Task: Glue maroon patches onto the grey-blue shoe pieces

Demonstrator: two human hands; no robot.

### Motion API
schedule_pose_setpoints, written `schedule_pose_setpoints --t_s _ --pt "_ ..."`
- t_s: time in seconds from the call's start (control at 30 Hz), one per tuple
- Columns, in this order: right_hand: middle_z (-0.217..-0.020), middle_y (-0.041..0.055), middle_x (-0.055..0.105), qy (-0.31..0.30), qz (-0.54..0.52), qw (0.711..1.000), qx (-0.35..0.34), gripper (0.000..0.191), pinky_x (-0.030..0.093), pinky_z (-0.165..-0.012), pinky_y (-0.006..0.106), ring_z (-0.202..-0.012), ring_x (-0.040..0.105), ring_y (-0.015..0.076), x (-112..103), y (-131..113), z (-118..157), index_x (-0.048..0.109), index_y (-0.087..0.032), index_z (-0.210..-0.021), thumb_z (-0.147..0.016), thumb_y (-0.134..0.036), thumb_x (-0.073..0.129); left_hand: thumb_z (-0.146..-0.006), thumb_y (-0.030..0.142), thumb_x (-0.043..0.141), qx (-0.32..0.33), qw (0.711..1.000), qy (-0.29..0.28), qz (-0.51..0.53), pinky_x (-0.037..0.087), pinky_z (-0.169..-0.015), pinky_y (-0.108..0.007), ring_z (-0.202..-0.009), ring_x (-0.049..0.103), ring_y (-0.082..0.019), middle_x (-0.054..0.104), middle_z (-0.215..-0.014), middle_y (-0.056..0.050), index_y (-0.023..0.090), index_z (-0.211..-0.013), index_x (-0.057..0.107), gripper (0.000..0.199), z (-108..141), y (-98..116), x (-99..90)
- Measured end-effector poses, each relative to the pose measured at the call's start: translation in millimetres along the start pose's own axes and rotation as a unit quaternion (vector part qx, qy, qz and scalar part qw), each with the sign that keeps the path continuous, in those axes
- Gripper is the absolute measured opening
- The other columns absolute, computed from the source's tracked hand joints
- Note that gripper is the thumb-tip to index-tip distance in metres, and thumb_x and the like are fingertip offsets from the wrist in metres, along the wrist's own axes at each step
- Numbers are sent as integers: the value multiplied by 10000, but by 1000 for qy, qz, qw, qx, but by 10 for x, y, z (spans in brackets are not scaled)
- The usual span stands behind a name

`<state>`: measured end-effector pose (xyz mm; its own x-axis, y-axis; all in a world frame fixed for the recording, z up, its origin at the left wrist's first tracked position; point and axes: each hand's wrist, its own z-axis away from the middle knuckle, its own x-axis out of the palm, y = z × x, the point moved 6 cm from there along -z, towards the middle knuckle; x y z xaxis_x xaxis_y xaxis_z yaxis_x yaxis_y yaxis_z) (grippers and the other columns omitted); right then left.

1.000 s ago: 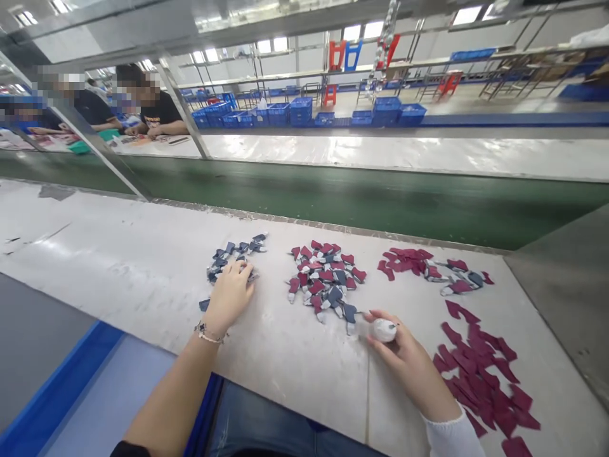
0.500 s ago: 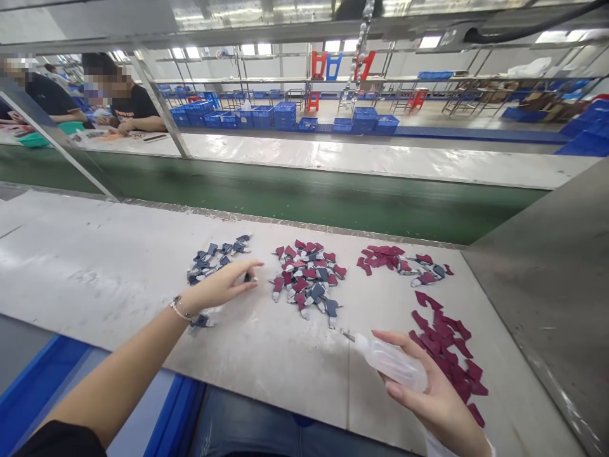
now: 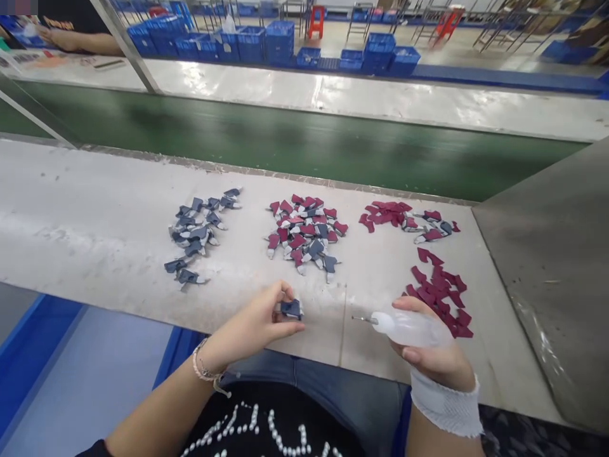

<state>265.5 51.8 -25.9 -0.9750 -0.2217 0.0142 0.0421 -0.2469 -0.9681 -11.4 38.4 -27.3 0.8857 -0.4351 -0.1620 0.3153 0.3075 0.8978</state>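
Between the thumb and fingers of my left hand (image 3: 264,320) is a small dark blue piece with a pale edge (image 3: 291,309), held just above the front of the table. My right hand (image 3: 435,349) is wrapped round a translucent squeeze bottle (image 3: 412,327), tilted on its side with its thin metal nozzle (image 3: 364,318) pointing left toward that piece; the two are apart. Behind my hands lies a pile of mixed maroon and blue pieces with whitish ends (image 3: 307,230). Several dark blue pieces (image 3: 195,231) form a group to the left. Loose maroon pieces (image 3: 435,285) lie beyond my right hand.
More maroon pieces (image 3: 385,212) lie at the back right, beside a few joined ones (image 3: 431,227). A metal panel (image 3: 547,273) bounds the right side. A green belt (image 3: 266,139) runs behind the table (image 3: 95,216). A co-worker's arm (image 3: 80,42) shows at upper left.
My left hand has come back from near the blue group toward me, now with a blue piece in it. The bottle has turned more level, and the view has tilted downward.
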Motion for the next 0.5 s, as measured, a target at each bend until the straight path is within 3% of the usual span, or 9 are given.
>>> schedule_pose_setpoints --t_s 0.2,0.27,0.4,0.5 --pt "-686 27 651 -28 -7 1000 5 540 445 -476 313 -541 583 198 141 -79 5 682 -237 -867 -565 -659 829 -805 343 788 33 995 41 84 506 -666 -282 -731 594 -145 617 -833 -6 195 -936 621 258 -95 11 110" --pt "-660 10 614 -16 -8 1000 -8 514 410 -434 301 -504 541 181 159 -136 34 660 -242 -842 -625 -694 771 -784 300 811 60 989 47 124 541 -715 -284 -850 638 -166 652 -934 -37 186 -873 642 222 -122 43 108" --pt "-704 1 630 -5 -8 999 -40 417 414 -417 298 -489 538 172 240 -302 133 626 -265 -926 -714 -592 773 -888 309 713 59 961 -31 268 599 -836 -321 -1067 692 -216 611 -1342 -105 196 -984 651 160 -142 80 227" --pt "-825 19 681 -22 35 997 -66 310 510 -526 303 -625 627 192 366 -484 202 652 -276 -981 -728 -329 823 -922 287 677 38 938 -80 337 607 -870 -325 -1055 718 -215 628 -1331 -119 237 -1214 547 324 -108 89 371"
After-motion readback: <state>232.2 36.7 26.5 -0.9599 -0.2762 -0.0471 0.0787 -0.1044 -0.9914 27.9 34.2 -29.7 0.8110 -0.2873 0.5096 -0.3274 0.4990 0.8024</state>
